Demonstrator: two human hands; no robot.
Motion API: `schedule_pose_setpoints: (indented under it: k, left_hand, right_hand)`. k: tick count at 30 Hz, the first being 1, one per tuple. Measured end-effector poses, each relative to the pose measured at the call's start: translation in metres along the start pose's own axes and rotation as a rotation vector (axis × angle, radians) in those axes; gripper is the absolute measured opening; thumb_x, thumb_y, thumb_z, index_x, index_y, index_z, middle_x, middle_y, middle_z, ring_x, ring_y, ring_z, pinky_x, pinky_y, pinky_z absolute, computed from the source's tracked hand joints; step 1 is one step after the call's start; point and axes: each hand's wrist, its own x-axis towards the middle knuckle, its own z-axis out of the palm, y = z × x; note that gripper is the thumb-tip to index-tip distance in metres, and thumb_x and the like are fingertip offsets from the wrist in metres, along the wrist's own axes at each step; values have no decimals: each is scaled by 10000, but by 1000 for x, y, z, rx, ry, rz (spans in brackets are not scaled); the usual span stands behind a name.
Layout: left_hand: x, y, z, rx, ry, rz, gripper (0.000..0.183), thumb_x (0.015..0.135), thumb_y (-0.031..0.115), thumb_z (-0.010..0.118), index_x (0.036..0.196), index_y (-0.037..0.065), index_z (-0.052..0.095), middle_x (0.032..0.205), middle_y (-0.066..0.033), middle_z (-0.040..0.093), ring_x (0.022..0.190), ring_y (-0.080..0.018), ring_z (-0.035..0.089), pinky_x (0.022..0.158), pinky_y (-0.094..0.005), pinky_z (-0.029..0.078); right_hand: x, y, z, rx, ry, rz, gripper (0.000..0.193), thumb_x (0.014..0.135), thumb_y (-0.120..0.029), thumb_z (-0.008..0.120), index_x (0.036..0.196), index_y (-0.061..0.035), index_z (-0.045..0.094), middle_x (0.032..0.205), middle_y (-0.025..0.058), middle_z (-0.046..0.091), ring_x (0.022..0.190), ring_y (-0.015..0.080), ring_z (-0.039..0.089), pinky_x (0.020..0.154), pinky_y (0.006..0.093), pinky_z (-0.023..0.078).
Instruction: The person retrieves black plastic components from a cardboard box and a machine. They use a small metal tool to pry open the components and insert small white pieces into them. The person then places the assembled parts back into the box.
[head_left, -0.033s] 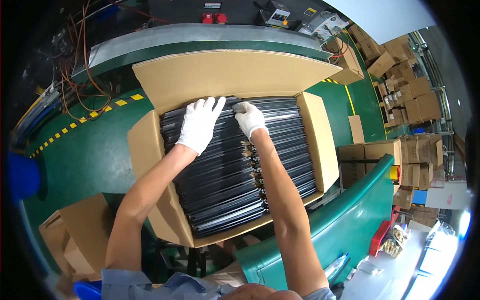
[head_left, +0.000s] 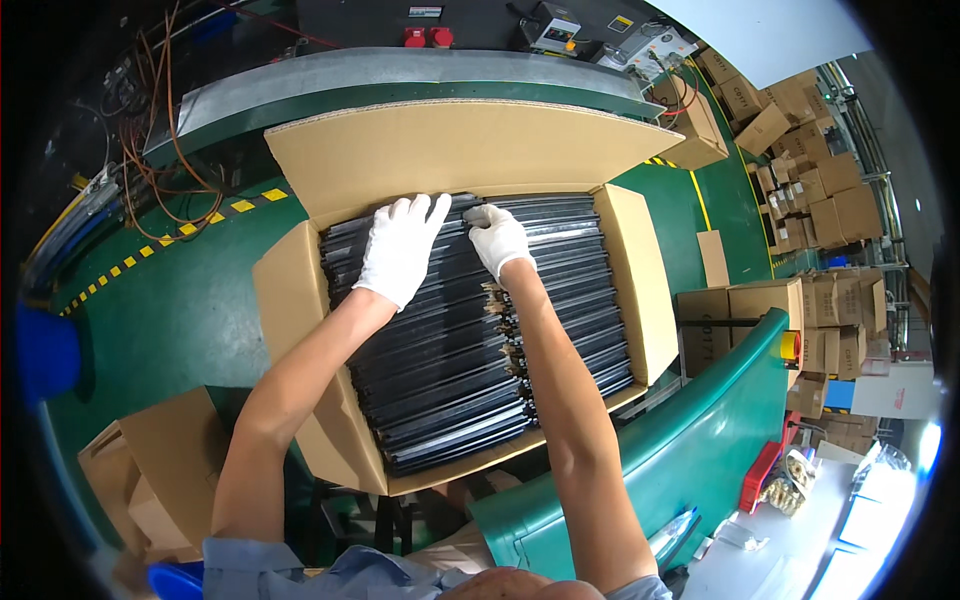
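Observation:
An open cardboard box [head_left: 635,275] is packed with two side-by-side stacks of long, thin black strips [head_left: 430,355]. Pale, brownish ends of some strips show along the gap between the stacks. My left hand [head_left: 397,250], in a white glove, lies on the far part of the left stack with its fingers stretched out and the index finger apart. My right hand [head_left: 498,240], also gloved in white, is at the far end of the gap. Its fingers are bent and closed against the strip ends; what they pinch, if anything, is hidden.
The box's far flap [head_left: 470,145] stands up before a grey metal ledge [head_left: 420,66]. A green curved-edge bench [head_left: 680,410] is close on the right. Another open carton [head_left: 165,460] sits at lower left, a blue bin [head_left: 50,350] beyond it. Stacked cartons [head_left: 845,215] fill the right side.

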Motion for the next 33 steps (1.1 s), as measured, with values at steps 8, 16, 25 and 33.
schedule_pose_setpoints:
  k: [8,16,25,33]
  left_hand:
    - [7,7,6,-145,-50,-22,649,850,63,560,1489,43,452,1201,-112,569,1114,-261,550,1002,-438,432]
    - [-6,5,9,-88,-9,-31,611,866,60,549,1473,93,491,1376,-140,561,1244,-283,528,1096,-454,396]
    - [-11,3,11,-152,-71,-100,489,886,117,570,1368,32,570,1351,-135,584,1236,-297,544,1090,-464,406]
    - [-28,4,22,-153,-40,-147,520,975,269,573,1436,34,521,1480,-149,505,1369,-311,459,1170,-544,296]
  right_hand:
    - [10,39,17,-200,393,-200,279,953,-112,597,1207,-26,674,1074,115,751,703,170,698,691,304,561]
    - [-23,7,22,112,462,-211,391,956,-34,564,1342,-95,574,1110,183,671,1004,344,663,896,386,529]
    - [-28,-16,22,-400,327,-185,327,977,-119,506,1272,-158,641,1250,114,636,1132,325,619,941,434,530]
    - [-26,-27,21,-500,287,-176,383,941,-201,601,1305,-89,637,1083,164,722,996,375,643,906,458,526]
